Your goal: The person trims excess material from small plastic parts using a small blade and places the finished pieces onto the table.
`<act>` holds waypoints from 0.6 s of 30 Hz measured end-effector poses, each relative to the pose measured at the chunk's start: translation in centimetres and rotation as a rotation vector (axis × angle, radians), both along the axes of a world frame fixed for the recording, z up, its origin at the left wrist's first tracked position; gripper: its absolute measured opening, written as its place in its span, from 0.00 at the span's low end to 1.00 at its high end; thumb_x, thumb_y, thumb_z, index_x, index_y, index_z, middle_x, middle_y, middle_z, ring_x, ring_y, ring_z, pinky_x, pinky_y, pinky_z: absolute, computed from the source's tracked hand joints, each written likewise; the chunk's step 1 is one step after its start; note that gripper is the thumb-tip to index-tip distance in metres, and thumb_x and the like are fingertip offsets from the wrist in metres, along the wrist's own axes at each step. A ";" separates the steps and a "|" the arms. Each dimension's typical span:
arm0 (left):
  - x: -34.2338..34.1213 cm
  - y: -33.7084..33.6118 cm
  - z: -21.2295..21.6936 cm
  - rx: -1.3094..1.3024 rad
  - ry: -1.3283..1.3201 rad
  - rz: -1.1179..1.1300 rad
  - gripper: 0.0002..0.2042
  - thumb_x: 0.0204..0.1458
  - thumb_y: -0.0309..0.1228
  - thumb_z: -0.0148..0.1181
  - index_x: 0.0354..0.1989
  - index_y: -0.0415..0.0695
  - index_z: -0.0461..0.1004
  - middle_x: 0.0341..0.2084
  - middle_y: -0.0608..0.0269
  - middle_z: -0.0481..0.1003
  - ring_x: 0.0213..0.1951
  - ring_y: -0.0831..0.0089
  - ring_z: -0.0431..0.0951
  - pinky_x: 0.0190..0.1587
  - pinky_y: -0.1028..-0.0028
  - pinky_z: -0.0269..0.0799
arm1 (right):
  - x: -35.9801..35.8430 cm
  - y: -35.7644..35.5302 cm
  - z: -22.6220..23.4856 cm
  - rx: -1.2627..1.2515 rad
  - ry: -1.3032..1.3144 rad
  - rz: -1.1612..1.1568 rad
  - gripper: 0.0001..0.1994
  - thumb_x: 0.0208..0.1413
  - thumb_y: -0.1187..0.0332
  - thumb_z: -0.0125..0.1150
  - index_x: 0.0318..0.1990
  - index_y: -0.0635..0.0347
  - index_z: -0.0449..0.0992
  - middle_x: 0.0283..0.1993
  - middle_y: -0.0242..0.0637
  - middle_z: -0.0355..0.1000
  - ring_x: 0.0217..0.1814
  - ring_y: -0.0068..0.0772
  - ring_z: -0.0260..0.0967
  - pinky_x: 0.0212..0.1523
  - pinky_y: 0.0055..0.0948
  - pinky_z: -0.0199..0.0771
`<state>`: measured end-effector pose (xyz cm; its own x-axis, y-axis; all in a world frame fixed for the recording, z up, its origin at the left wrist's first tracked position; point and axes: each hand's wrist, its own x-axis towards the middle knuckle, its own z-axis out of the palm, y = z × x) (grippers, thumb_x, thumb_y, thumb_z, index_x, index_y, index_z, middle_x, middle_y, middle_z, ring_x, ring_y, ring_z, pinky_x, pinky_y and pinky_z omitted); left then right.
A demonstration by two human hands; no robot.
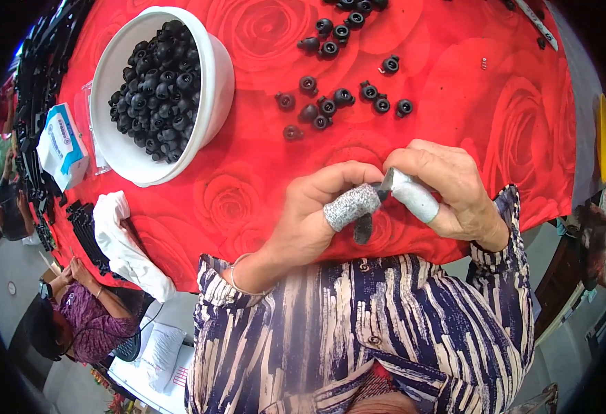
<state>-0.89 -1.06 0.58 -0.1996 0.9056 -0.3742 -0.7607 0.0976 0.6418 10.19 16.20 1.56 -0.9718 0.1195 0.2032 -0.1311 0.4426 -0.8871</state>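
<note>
My left hand (308, 215) and my right hand (455, 181) meet over the near part of the table. Both thumbs wear cloth covers: a speckled grey one (351, 207) on the left and a pale grey one (415, 196) on the right. Pinched in my left fingers is a small black part (383, 195), mostly hidden. From my right fingers juts a small pointed metal blade (387, 181), touching or very close to that part. A dark grey tip (363, 229) shows below my left thumb. Several loose black round plastic parts (327, 106) lie beyond my hands.
A white bowl (217, 90) full of similar black parts stands at the left on the red rose-patterned tablecloth (261, 27). Left of it are a tissue pack (61, 145), white cloth (127, 241) and black strips (85, 231). Another person (85, 310) sits at lower left.
</note>
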 end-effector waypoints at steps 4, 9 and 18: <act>0.5 -0.1 0.0 -0.036 -0.113 0.043 0.11 0.55 0.26 0.54 0.45 0.37 0.70 0.31 0.68 0.72 0.28 0.82 0.71 0.27 0.81 0.68 | -0.1 0.2 -0.2 0.033 0.001 0.022 0.09 0.45 0.77 0.57 0.36 0.69 0.70 0.25 0.39 0.67 0.22 0.36 0.65 0.23 0.31 0.64; 0.6 0.1 0.2 -0.118 -0.006 0.064 0.09 0.54 0.26 0.54 0.43 0.38 0.72 0.31 0.68 0.73 0.27 0.81 0.72 0.26 0.81 0.69 | 0.1 0.6 0.2 0.048 0.003 0.213 0.09 0.44 0.72 0.60 0.33 0.64 0.70 0.25 0.40 0.66 0.24 0.40 0.66 0.24 0.35 0.66; 0.4 -0.1 -0.9 0.022 -0.205 0.151 0.11 0.54 0.26 0.55 0.45 0.38 0.72 0.33 0.65 0.74 0.34 0.81 0.73 0.36 0.82 0.68 | 0.3 0.8 1.2 -0.181 -0.038 0.038 0.15 0.42 0.76 0.63 0.40 0.68 0.72 0.25 0.37 0.65 0.23 0.30 0.65 0.23 0.27 0.64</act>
<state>-0.49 -1.19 -0.31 -0.2550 0.8799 -0.4009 -0.8799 -0.0393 0.4735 10.46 17.01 2.78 -0.9829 0.1142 0.1443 -0.1089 0.2709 -0.9564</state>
